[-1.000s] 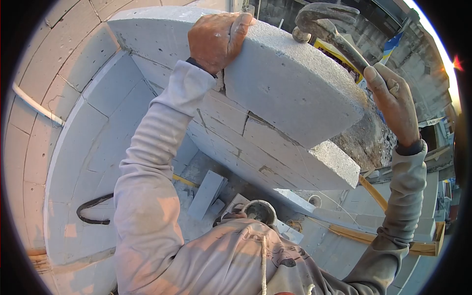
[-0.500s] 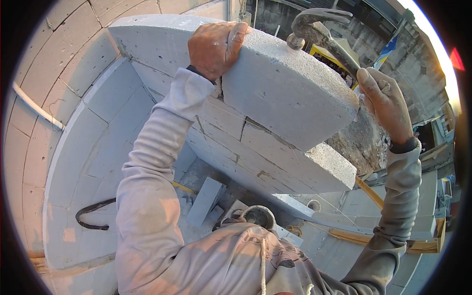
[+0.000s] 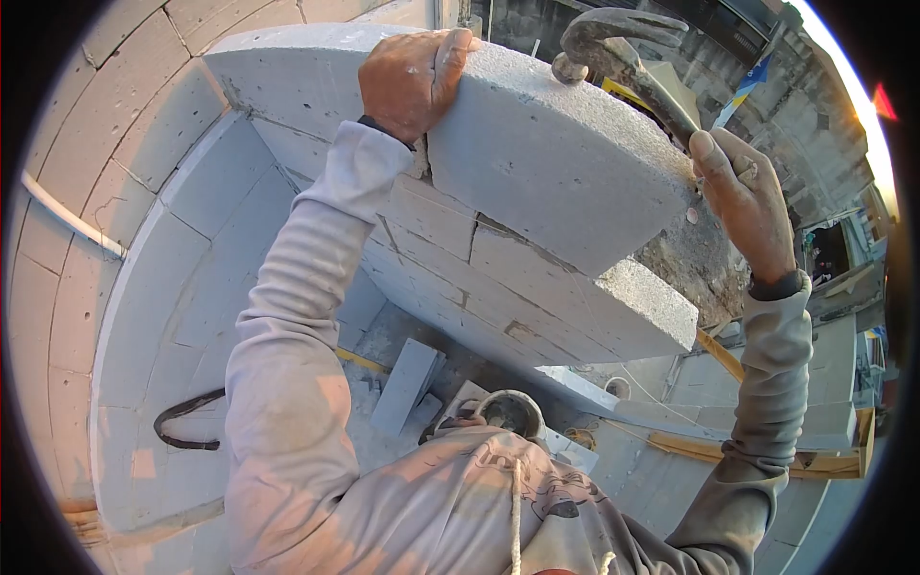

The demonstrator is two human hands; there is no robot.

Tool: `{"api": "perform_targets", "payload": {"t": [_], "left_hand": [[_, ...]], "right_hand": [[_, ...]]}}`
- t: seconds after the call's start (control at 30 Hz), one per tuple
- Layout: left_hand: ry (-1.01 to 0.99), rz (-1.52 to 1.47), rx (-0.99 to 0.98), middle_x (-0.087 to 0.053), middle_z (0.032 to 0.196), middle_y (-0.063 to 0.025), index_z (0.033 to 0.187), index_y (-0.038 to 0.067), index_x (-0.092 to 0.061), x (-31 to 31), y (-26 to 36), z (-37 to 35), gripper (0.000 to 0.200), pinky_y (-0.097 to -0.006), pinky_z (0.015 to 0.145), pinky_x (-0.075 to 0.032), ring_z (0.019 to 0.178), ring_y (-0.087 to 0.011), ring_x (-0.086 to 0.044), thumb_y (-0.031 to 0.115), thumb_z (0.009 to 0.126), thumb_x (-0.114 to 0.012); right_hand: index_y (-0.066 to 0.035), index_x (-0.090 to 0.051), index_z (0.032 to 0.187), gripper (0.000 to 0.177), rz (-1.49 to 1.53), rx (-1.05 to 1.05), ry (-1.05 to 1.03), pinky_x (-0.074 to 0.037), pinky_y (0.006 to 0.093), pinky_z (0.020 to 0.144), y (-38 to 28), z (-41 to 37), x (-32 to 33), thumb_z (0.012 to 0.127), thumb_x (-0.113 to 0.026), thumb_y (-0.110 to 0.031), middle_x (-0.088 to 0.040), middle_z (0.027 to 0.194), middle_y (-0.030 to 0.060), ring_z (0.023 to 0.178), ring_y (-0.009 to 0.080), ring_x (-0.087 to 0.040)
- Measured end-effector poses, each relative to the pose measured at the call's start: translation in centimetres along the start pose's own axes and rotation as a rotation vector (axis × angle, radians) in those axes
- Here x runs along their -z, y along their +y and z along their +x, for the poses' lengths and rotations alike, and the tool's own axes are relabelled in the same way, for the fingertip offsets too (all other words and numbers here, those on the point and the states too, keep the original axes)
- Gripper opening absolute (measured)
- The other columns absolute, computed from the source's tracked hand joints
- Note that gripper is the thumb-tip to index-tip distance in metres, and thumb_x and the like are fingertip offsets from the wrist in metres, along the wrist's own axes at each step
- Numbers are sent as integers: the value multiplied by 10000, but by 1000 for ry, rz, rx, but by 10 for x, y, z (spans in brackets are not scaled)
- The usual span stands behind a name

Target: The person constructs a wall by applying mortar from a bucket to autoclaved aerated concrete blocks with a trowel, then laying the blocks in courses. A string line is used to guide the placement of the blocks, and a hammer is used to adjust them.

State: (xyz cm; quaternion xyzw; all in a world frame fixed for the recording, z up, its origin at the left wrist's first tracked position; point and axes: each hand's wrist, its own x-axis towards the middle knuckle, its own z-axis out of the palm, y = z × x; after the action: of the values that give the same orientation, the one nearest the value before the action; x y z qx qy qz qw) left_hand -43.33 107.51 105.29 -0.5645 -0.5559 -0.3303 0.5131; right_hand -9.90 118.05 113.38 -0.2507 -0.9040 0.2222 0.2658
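Observation:
My left hand (image 3: 412,81) is closed over the top edge of a light grey aerated concrete block (image 3: 556,163), near its left end joint. The block lies on the top course of a wall, and its right end juts past the nearby joint below. In my right hand (image 3: 752,201) is a claw hammer (image 3: 628,67), gripped by its handle. The hammer's head is just above the far top edge of the block, its round face pointing down; whether it touches cannot be told. My left fingertips are hidden behind the block.
Lower wall blocks (image 3: 537,278) step out to the right. Far below stand a bucket (image 3: 513,414) and a loose block (image 3: 407,383). A black bent bar (image 3: 182,422) shows at left, a white pipe (image 3: 72,216) on the side wall, and timber (image 3: 757,455) at lower right.
The whole view has shifted slightly up and left. Both hands keep their grips, and the hammer stays near the block's top edge.

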Motion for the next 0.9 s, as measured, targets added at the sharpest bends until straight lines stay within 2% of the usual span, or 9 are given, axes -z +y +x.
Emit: {"api": "perform_targets", "payload": {"t": [0.2,0.4,0.47,0.5,0.57,0.67,0.73,0.77,0.9], "left_hand": [[24,23,-42,-710,870,-26,915,164,-684,-4,-6,1,274,-319,700,-509,772,-224,-667,238,967,-425],[-91,-147,93,-709,917,-55,941,144,-705,13,3,5,359,-303,747,-509,857,-229,-666,303,990,-387],[-253,-398,300,-704,980,-66,980,142,-712,25,1,10,419,-329,869,-474,950,-230,-651,366,998,-358],[-251,-400,297,-704,980,-66,980,142,-712,29,-3,13,419,-329,869,-474,950,-230,-651,366,998,-358],[-242,-442,247,-693,1044,-64,1004,139,-710,35,-9,16,450,-391,991,-391,1036,-225,-623,401,998,-344],[-250,-357,208,-689,1066,-48,1014,141,-708,29,-8,1,429,-447,1048,-318,1068,-223,-609,381,999,-352],[-190,-294,172,-690,1063,-47,1013,146,-707,23,-8,-4,415,-438,1038,-335,1063,-219,-612,372,998,-359],[-131,-235,136,-691,1060,-45,1013,150,-706,20,-7,-5,400,-429,1028,-353,1057,-215,-615,363,997,-367],[-147,-176,152,-690,1058,-45,1005,149,-702,15,-10,-8,364,-424,1008,-384,1042,-218,-622,337,991,-391]], "right_hand": [[-84,-513,720,459,101,-42,70,-239,230,446,3,-28,13,954,-478,-477,-361,562,-55,492,43,-319],[-100,-497,734,427,125,-91,94,-206,210,392,3,-42,20,980,-436,-445,-358,529,-66,428,18,-284],[-99,-499,737,429,138,-84,81,-205,207,389,1,-39,23,980,-433,-447,-362,528,-64,426,17,-283],[-98,-504,742,428,125,-63,101,-201,206,383,-2,-35,23,979,-435,-448,-367,526,-63,422,16,-284],[-98,-510,747,427,113,-42,123,-198,204,378,-12,-28,26,979,-436,-448,-371,525,-61,419,14,-284],[-77,-540,739,470,197,-138,93,-275,228,462,-36,-15,25,954,-472,-489,-362,562,-54,497,47,-338],[-30,-581,794,509,54,-30,122,-336,259,486,-41,-2,11,951,-464,-500,-418,569,-5,513,83,-393],[12,-603,843,548,-22,9,60,-393,313,538,-32,6,5,941,-469,-510,-482,603,64,562,147,-456],[26,-601,820,584,-163,23,5,-421,357,606,-25,13,-5,929,-464,-531,-512,636,112,633,213,-489]]}}
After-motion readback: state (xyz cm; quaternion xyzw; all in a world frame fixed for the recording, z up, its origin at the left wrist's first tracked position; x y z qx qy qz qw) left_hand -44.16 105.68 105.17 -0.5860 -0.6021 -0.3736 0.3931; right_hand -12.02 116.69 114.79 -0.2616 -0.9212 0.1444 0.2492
